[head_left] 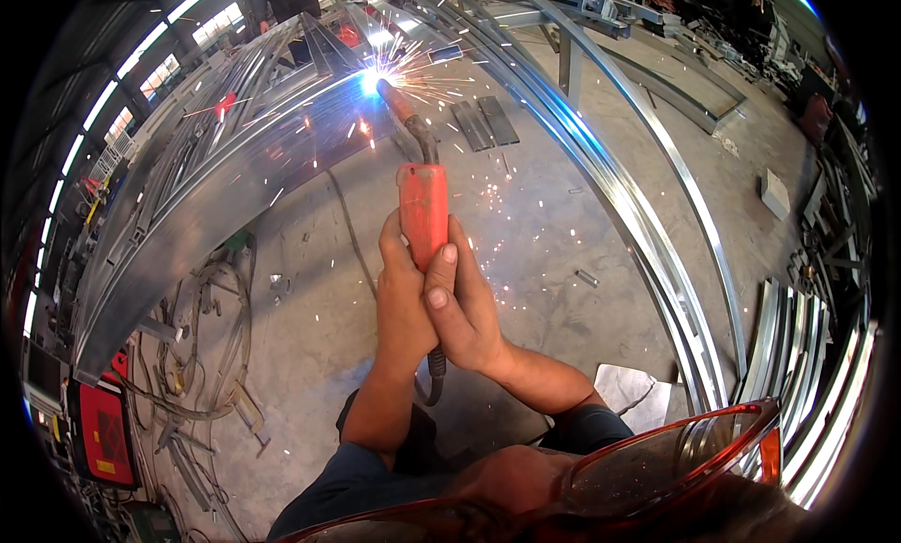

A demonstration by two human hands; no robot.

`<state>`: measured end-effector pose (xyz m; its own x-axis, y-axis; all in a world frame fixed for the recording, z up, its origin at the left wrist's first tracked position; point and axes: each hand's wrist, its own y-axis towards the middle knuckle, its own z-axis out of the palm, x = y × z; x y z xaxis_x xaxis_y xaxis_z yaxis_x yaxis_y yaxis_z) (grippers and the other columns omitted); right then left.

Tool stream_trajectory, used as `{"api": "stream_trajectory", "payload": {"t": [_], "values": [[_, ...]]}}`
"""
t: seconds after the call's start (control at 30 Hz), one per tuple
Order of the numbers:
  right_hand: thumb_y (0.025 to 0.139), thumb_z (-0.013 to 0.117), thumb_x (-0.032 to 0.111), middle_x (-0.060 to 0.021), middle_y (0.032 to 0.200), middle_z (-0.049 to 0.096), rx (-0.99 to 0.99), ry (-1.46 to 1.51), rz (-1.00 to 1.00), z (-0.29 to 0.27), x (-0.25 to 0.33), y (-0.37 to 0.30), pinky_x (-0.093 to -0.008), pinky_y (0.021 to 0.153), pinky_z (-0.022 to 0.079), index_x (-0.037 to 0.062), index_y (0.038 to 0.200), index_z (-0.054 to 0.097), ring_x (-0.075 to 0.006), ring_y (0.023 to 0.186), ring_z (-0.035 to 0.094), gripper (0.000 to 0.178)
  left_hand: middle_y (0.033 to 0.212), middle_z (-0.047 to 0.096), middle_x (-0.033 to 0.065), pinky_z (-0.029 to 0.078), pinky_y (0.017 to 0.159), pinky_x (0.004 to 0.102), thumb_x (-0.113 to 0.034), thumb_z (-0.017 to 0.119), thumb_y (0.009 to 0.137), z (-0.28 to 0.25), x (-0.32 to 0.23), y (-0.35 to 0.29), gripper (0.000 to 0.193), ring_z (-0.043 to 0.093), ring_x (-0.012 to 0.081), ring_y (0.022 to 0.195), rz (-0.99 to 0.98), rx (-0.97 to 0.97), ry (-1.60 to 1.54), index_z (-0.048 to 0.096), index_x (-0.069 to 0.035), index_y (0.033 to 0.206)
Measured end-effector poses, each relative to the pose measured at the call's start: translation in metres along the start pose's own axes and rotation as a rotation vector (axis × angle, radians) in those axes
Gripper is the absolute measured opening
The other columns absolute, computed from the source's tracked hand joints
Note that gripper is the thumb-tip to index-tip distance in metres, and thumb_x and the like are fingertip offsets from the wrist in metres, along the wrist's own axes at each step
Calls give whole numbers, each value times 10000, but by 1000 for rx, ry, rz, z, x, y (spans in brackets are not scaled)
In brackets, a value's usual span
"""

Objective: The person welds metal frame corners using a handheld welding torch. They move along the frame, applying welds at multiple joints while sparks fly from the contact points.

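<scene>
Both my hands are wrapped round the red handle of a welding torch [424,205], held out in front of me. My left hand [404,294] grips it from the left and my right hand [466,308] closes over it from the right, thumbs side by side. The torch's bent neck points up and away. At its tip a bright blue-white arc throws sparks against a long metal beam [225,172], and the glare hides the joint itself. A black cable [435,379] leaves the handle's lower end between my wrists.
Long shiny metal bars [601,153] curve down the right side. Two short flat plates [484,123] lie on the concrete floor beyond the torch. Tangled cables [202,355] spread at the left near a red machine [101,435]. A white sheet [631,397] lies near my right elbow.
</scene>
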<state>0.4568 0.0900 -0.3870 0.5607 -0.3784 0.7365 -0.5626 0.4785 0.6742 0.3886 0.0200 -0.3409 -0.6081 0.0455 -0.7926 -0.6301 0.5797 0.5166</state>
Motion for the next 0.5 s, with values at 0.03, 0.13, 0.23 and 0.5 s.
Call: {"api": "stream_trajectory", "payload": {"t": [0.03,0.13,0.23,0.5], "values": [[1049,549,287,-413,1575,359,-2,4,1,0,0,0,-469,1201,356,-196,1589,122,-497,1479,413,841,1366,612,213,519,981,399,-322,608,1075,0,-1,0,631,644,276,1164,-14,4,-10,365,44,1528],[1045,550,276,-415,1564,374,-2,34,6,2,3,2,-469,1197,361,-198,1587,127,-498,1468,428,835,1356,620,210,522,976,400,-326,611,1073,-4,8,2,634,651,275,1150,64,8,18,366,42,1529],[1042,550,264,-418,1556,381,-12,2,20,-2,1,0,-467,1196,364,-200,1585,133,-495,1459,440,828,1345,630,214,524,978,399,-332,612,1071,3,6,2,638,660,285,1145,18,0,8,366,38,1530],[1042,544,268,-422,1561,367,-25,59,1,2,1,-2,-468,1205,352,-204,1581,140,-495,1468,425,823,1321,647,233,533,970,402,-351,614,1068,0,-1,-3,651,678,307,1144,-28,5,24,365,36,1527]]}}
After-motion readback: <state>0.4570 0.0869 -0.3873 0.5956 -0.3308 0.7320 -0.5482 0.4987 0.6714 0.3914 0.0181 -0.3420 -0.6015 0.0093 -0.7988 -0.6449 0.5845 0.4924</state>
